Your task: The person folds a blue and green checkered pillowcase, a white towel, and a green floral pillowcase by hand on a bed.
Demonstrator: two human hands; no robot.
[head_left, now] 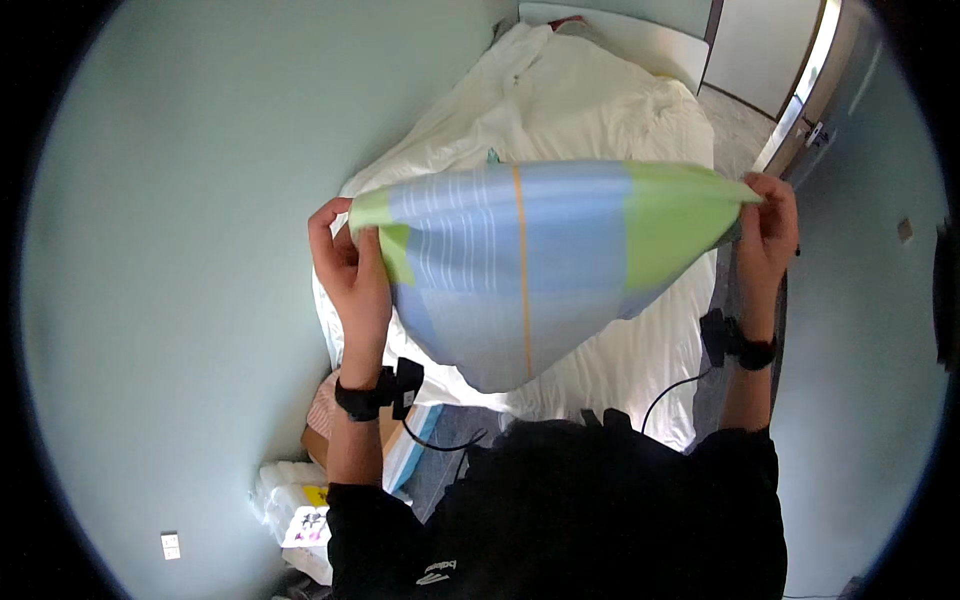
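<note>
A blue and green checked cloth (570, 240) with white lines and one orange stripe hangs stretched in front of me. Its upper edge runs between my two raised hands, and its lower edge sags to a rounded point. My left hand (350, 265) pinches the upper left corner between thumb and fingers. At the upper right corner, my right hand (768, 225) is closed on the green part. Whether the cloth is one layer or a case cannot be made out. Behind it lies a bed with a rumpled white cover (590, 100), partly hidden by the cloth.
A white headboard (640, 35) stands at the far end. Walls rise close on both sides, with a door (815, 125) at the far right. Plastic-wrapped white packages (295, 495) and a cardboard box (318, 445) sit at the lower left. Black cables hang from bands on both wrists.
</note>
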